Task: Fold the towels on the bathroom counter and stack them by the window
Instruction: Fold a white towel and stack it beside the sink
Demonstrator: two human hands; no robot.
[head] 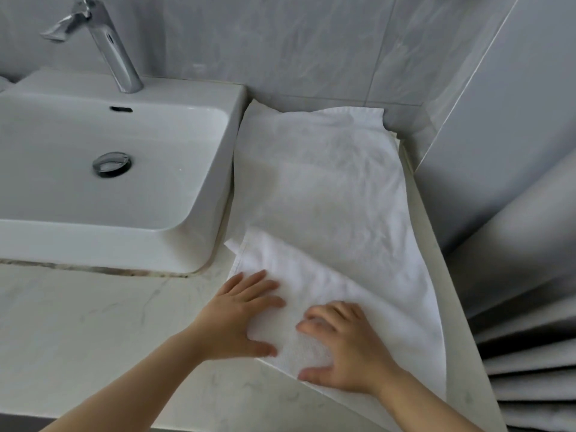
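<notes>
Pale desk point(93, 322), white towel point(327, 198) on it; left hand point(240, 316) and right hand point(343, 347) pressing flat, gripping nothing; smooth bumps, match edges

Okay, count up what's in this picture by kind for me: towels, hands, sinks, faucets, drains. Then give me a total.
Towel: 1 (white; I can't tell whether its layers hide another)
Hands: 2, left hand and right hand, both pressing on the towel
Sink: 1
Faucet: 1
Drain: 1
Total: 6
</notes>
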